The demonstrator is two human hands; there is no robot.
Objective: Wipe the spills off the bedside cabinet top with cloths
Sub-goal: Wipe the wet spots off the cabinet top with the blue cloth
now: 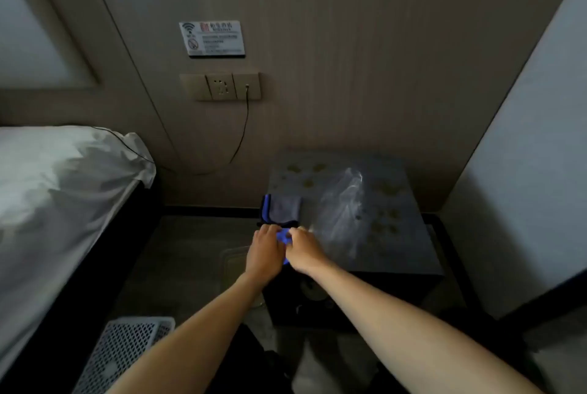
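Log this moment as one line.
left hand + right hand: gripping blue cloth | cabinet top: spills unwiped

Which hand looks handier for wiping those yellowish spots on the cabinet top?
Probably the right hand. It already sits over the cabinet top, nearer the spots. The left hand hangs off the cabinet's left edge. Both pinch the blue cloth.

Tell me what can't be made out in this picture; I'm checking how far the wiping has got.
- Blue cloth: mostly hidden between the left hand and the right hand; its grip is unclear.
- Cabinet top under the clear plastic bag: any spills there are blurred by the bag.
- Spills: dim light, wet or dry unclear.
- Wall sign: text too small.
- White basket: cut off by the bottom edge.
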